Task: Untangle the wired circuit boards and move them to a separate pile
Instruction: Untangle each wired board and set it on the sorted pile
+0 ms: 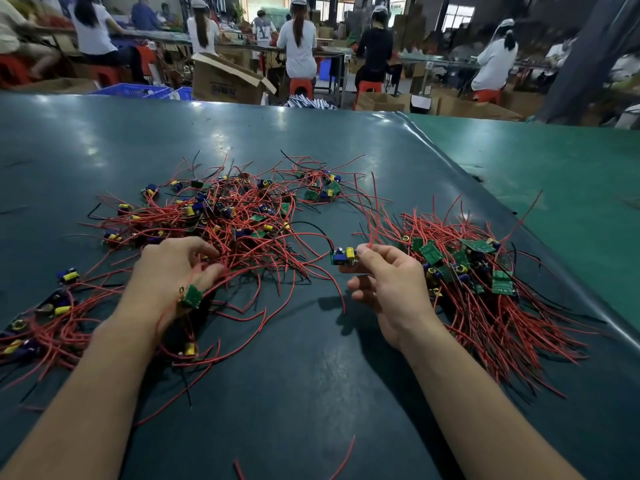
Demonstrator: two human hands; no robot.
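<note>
Hiding many boards under red wires, the tangled heap [221, 216] lies mid-table [311, 393]. Left hand [173, 271], palm down, curls its fingers round wires at the heap's near edge. Right hand [384, 282] pinches one circuit board [343, 256], beside the sorted pile [485, 282]. Carton [221, 84] print is unreadable.
</note>
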